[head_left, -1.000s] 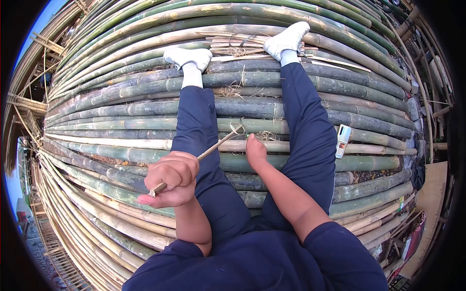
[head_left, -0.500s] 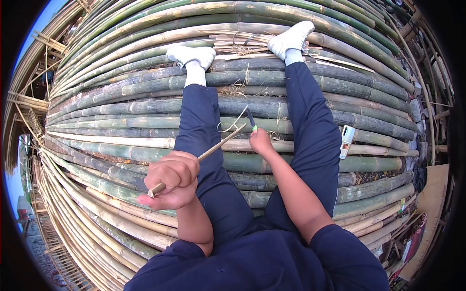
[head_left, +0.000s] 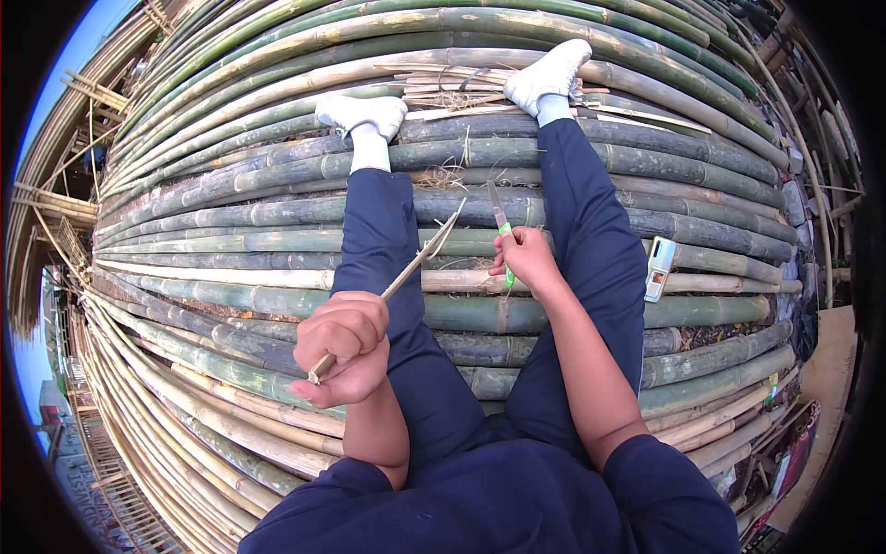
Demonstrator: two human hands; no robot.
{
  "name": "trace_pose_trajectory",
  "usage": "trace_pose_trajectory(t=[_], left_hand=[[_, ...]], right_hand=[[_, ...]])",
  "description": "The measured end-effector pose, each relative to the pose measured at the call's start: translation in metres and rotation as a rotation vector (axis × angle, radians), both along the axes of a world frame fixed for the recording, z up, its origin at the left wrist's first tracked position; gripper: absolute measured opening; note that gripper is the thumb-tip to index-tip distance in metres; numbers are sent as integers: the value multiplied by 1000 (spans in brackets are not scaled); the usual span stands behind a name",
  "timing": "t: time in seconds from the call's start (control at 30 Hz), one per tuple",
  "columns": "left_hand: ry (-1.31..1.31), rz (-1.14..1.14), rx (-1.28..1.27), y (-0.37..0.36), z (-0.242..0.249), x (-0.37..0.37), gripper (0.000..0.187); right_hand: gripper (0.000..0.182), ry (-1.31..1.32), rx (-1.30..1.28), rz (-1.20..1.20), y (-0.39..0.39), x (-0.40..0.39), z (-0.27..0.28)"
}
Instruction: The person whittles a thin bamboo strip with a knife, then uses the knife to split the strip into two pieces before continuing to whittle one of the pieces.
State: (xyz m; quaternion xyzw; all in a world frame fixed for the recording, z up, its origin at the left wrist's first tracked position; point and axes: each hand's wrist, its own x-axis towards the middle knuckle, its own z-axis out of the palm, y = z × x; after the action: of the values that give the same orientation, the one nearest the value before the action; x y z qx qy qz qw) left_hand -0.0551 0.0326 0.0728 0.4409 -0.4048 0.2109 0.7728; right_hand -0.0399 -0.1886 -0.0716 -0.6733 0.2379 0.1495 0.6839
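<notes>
My left hand (head_left: 343, 346) is wrapped round a thin bamboo strip (head_left: 406, 271), whose cut end shows by the thumb. The strip slants up and to the right, and its far end is split with a thin sliver. My right hand (head_left: 528, 258) grips the green and white handle of a knife (head_left: 502, 222). The knife's blade points up and slightly left, a little right of the strip's far end and apart from it. Both hands are above my legs and the bamboo poles.
Long green bamboo poles (head_left: 498, 314) form the surface beneath me. Several split strips (head_left: 443, 85) lie between my shoes. A phone (head_left: 659, 268) rests beside my right leg. Thin pale poles (head_left: 185, 415) are stacked at the lower left, and a brown board (head_left: 824, 369) stands at the far right.
My right hand with the knife has moved right and turned, showing more of the handle. My left hand has shifted slightly right, and the strip now tilts more steeply.
</notes>
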Motion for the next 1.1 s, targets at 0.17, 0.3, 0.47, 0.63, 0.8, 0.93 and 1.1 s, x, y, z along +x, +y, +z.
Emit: trace_pose_trajectory(t=[0.17, 0.3, 0.47, 0.63, 0.8, 0.93, 1.1], left_hand=[[-27, -2, -19, -6, 2, -3, 67], [-12, -4, -1, -10, 2, -3, 67], [-15, -23, 7, -10, 3, -5, 66], [-35, -31, -43, -12, 11, -12, 65], [-34, -62, -43, -19, 6, -13, 65], [-3, -63, -20, -26, 2, -12, 66], [-11, -78, -30, -27, -2, -9, 67]], right_hand=[[18, -75, 499, -172, -5, 0, 19], [16, -216, 888, -125, -10, -1, 27], [30, -275, 846, -80, -13, -3, 27], [40, -267, 810, -70, -12, -5, 37], [44, -274, 777, -31, -13, -4, 36], [45, -274, 741, -22, -12, -6, 36], [38, -294, 575, 32, -10, -7, 39]])
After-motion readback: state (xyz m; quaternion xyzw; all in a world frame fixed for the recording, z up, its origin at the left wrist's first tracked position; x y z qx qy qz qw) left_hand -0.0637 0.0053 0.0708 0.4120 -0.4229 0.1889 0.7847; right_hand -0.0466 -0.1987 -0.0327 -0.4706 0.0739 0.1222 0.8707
